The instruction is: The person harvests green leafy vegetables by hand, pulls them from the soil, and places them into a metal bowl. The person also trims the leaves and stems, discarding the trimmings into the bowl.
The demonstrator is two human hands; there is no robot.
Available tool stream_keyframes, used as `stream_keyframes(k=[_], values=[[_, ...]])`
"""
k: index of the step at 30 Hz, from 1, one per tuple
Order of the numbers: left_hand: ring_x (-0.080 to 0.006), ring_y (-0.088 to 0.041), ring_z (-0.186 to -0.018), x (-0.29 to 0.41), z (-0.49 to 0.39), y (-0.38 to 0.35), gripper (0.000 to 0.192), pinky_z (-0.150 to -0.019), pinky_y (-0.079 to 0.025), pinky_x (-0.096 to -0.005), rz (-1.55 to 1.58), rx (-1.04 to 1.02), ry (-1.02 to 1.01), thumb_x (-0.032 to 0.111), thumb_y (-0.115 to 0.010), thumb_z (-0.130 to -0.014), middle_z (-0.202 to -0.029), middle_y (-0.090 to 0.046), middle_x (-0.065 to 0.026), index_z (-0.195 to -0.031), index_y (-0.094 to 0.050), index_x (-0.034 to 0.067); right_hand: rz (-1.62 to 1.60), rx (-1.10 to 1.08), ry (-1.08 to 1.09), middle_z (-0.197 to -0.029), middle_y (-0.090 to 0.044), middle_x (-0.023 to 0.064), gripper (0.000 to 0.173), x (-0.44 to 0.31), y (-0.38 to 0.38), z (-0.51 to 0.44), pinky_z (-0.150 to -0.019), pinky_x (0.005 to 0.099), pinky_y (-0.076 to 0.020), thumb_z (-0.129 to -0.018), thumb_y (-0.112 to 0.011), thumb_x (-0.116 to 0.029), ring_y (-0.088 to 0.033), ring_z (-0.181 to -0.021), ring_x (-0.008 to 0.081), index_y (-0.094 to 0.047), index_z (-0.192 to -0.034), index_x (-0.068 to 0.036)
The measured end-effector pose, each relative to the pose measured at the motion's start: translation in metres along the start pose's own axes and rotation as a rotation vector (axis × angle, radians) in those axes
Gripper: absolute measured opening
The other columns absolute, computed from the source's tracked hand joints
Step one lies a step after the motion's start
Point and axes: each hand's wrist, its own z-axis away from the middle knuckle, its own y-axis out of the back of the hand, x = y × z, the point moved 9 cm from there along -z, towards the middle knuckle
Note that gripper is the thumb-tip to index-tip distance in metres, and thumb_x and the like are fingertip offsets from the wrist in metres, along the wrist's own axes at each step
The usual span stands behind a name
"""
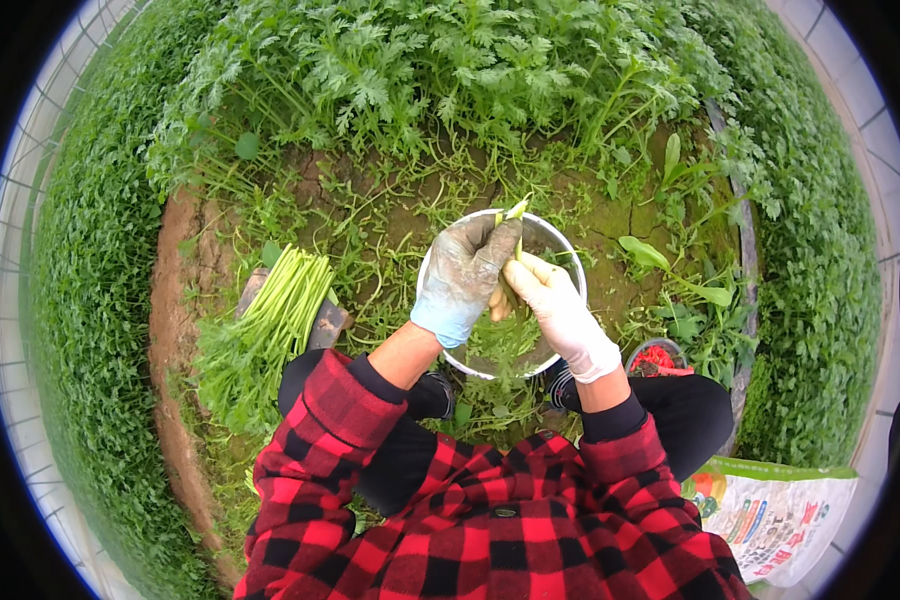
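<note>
My left hand, in a soiled light-blue glove, is closed around a few pale green stems whose ends stick out above its thumb. My right hand, in a white glove, pinches the same greens just below, with its thumb and fingers together. Leafy parts seem to hang beneath the hands. Both hands are over a round metal basin with a pale rim; greens show inside it. To the left, a bundle of cut leafy greens lies across a small wooden board, stems pointing up and away.
Dense leafy plants stand ahead and along both sides. Scattered stems cover the soil. At the right are a small bowl with red bits, a dark edging strip and a printed white sack. My feet flank the basin.
</note>
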Motion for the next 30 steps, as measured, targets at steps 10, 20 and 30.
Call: stream_keyframes(k=[10, 20, 30], values=[[-0.0291, -0.067, -0.102, 0.029, 0.042, 0.046, 0.042, -0.083, -0.059, -0.0404, 0.331, 0.181, -0.031, 0.039, -0.043, -0.104, -0.108, -0.067, -0.0185, -0.106, -0.060, 0.001, 0.028, -0.177, 0.024, -0.117, -0.067, 0.0108, 0.051, 0.015, 0.009, -0.029, -0.099, 0.0329, -0.0448, -0.103, -0.044, -0.043, -0.062, -0.108, 0.0192, -0.060, -0.127, 0.000], [-0.0275, -0.066, -0.084, -0.019, 0.100, 0.059, 0.041, -0.076, -0.054, -0.0376, 0.491, 0.366, 0.298, 0.037, -0.054, -0.099, -0.095, -0.066, -0.0193, -0.099, -0.064, -0.003, 1.469, -0.294, 0.507, -0.136, -0.056, 0.0127, 0.048, 0.085, 0.032, -0.282, -0.109, 0.0394, -0.0393, -0.093, -0.055, -0.018, -0.053, -0.126, 0.0277, -0.048, -0.139, -0.006], [-0.0336, -0.068, -0.080, -0.035, 0.075, 0.074, 0.029, -0.072, -0.057, -0.0456, 0.593, 0.412, 0.253, 0.028, -0.050, -0.103, -0.091, -0.067, -0.0201, -0.116, -0.061, 0.004, 0.979, 0.592, 0.496, -0.129, -0.062, 0.0163, 0.041, -0.034, 0.207, -0.344, -0.097, 0.0341, -0.0497, -0.096, -0.057, -0.019, -0.062, -0.114, 0.0267, -0.055, -0.135, -0.005]])
